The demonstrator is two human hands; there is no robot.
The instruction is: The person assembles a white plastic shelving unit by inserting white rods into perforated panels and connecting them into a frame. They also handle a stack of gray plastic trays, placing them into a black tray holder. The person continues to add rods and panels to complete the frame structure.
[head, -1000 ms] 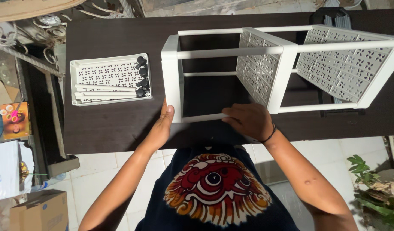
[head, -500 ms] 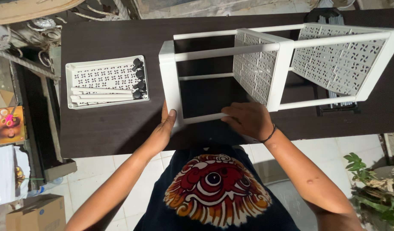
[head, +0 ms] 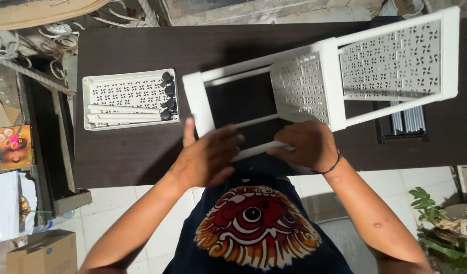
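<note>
Since a moment ago our left hand (head: 209, 155) has slid right from the white rack (head: 325, 86)'s corner onto its lower rod (head: 259, 148), seemingly closing around it. Our right hand (head: 305, 144) stays clamped there. The rack lies tipped on the dark table (head: 127, 152), beside the tray (head: 129, 99).

One white rack (head: 325, 86), one tray (head: 129, 76), four castors (head: 167, 96).

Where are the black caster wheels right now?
In the head view, the black caster wheels sit along the right edge of the white perforated tray on the dark table, left of the white rack frame and beside the white tubes.
</note>
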